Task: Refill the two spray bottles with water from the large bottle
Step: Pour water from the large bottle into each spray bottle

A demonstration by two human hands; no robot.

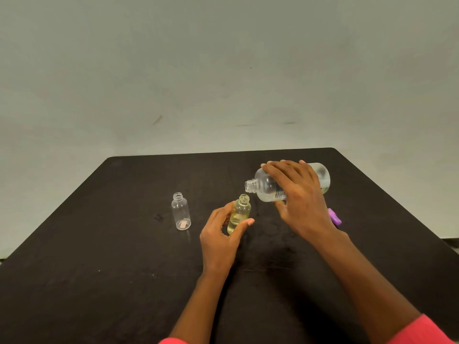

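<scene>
My right hand (299, 194) grips the large clear bottle (267, 186), tipped sideways with its open neck pointing left. A thin stream of water falls from that neck into a small yellowish spray bottle (240, 212) with no cap. My left hand (221, 237) holds this small bottle upright on the table, fingers and thumb curled round its lower half. It is partly filled with liquid. A second small clear bottle (181, 211) stands uncapped and apart to the left, looking empty.
The dark table (104, 256) stands against a pale wall. A purple cap or spray head (334, 216) lies on the table just behind my right wrist, partly hidden. Pink sleeves show at the bottom edge.
</scene>
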